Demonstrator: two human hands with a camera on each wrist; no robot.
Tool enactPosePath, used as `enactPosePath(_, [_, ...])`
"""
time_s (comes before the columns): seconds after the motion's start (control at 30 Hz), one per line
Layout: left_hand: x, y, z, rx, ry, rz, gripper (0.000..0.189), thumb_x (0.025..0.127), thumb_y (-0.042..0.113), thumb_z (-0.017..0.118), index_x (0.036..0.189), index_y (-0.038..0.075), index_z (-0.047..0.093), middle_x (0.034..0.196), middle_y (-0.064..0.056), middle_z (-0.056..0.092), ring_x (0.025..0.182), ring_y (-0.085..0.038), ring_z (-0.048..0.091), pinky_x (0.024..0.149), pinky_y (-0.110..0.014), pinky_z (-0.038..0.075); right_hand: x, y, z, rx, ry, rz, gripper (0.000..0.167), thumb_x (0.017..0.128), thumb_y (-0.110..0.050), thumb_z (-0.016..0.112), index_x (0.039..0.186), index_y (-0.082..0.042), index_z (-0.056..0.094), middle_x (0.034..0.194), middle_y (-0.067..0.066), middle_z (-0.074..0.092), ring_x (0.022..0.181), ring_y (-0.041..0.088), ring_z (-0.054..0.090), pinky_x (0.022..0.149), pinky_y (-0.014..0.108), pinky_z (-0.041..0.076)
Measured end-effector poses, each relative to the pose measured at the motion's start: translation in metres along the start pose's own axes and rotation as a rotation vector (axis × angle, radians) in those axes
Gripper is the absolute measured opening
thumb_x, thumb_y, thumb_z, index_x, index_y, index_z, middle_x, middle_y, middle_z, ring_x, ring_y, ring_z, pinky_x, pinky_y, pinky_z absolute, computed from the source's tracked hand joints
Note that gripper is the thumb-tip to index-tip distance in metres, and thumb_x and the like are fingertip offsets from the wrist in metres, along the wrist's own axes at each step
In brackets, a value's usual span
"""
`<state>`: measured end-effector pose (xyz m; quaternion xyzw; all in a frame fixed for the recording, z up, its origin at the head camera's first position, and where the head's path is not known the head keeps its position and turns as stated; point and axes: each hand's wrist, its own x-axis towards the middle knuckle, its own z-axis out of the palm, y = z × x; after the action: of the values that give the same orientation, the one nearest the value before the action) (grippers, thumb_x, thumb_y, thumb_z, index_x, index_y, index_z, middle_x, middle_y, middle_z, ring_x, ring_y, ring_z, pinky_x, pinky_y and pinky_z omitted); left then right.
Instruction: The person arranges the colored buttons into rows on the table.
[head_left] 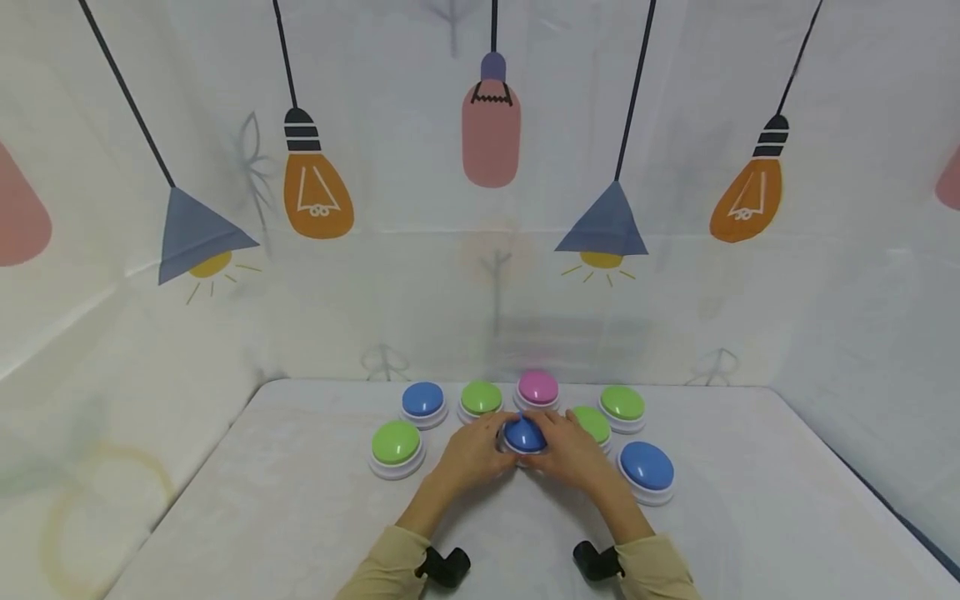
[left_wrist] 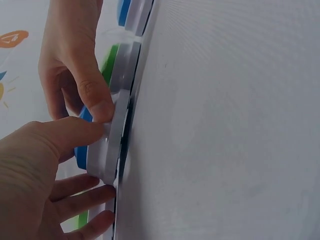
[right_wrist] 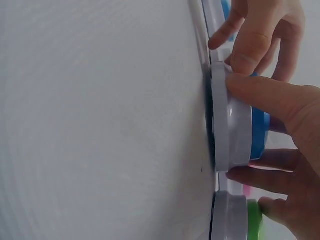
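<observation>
A dome-topped blue push button [head_left: 525,434] on a white round base stands between both hands in the middle of the table. My left hand [head_left: 472,452] holds it from the left, my right hand [head_left: 572,452] from the right. In the left wrist view the two thumbs meet at the near side of the white base [left_wrist: 102,157]. The right wrist view shows the right hand's fingers [right_wrist: 267,180] around the base's other side. Close behind the right hand, and partly hidden by it, is a green button [head_left: 592,423].
Other buttons form an arc around the hands: a pink one [head_left: 537,387] at the back, green ones [head_left: 481,398] [head_left: 396,442] [head_left: 622,403], and blue ones at left [head_left: 423,399] and right [head_left: 647,466]. A cloth wall with printed lamps [head_left: 491,133] rises behind the white table [head_left: 300,500].
</observation>
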<state>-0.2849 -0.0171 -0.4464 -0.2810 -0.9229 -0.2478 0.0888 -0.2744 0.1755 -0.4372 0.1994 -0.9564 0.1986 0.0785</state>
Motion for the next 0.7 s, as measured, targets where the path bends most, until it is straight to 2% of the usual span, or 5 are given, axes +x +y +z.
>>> enactPosePath(0.1, [-0.002,0.000,-0.002,-0.009,0.010,-0.009,0.056,0.083,0.026,0.077,0.135,0.013,0.058,0.137,-0.007,0.060,0.126,-0.024,0.056,0.101,-0.041,0.049,0.000,-0.003,0.000,0.009,-0.006,0.021,0.067,0.081,-0.036,0.081,0.137,-0.011,0.054,0.133,0.020,0.058,0.122,0.039,0.056,0.112,0.059,0.030])
enactPosePath(0.3, [-0.003,0.000,-0.006,0.000,0.026,0.004,0.055,0.083,0.029,0.077,0.133,0.014,0.060,0.134,-0.007,0.062,0.122,-0.024,0.059,0.097,-0.041,0.051,-0.003,-0.007,0.000,0.019,0.009,0.049,0.067,0.081,-0.036,0.082,0.137,-0.013,0.054,0.132,0.017,0.058,0.117,0.036,0.059,0.095,0.054,0.050])
enactPosePath(0.53, [-0.006,-0.002,-0.010,0.028,0.038,0.017,0.054,0.084,0.032,0.076,0.133,0.015,0.061,0.133,-0.005,0.063,0.120,-0.025,0.060,0.096,-0.042,0.051,-0.005,-0.013,-0.003,0.055,0.008,0.043,0.067,0.082,-0.036,0.080,0.139,-0.012,0.054,0.133,0.017,0.057,0.118,0.034,0.059,0.095,0.053,0.051])
enactPosePath(0.7, [-0.013,-0.006,-0.014,0.016,0.064,0.047,0.054,0.084,0.031,0.076,0.132,0.013,0.061,0.132,-0.006,0.063,0.119,-0.024,0.061,0.097,-0.040,0.051,-0.005,-0.019,-0.005,0.056,0.013,0.005,0.065,0.082,-0.036,0.081,0.137,-0.013,0.055,0.131,0.016,0.059,0.116,0.033,0.060,0.095,0.051,0.051])
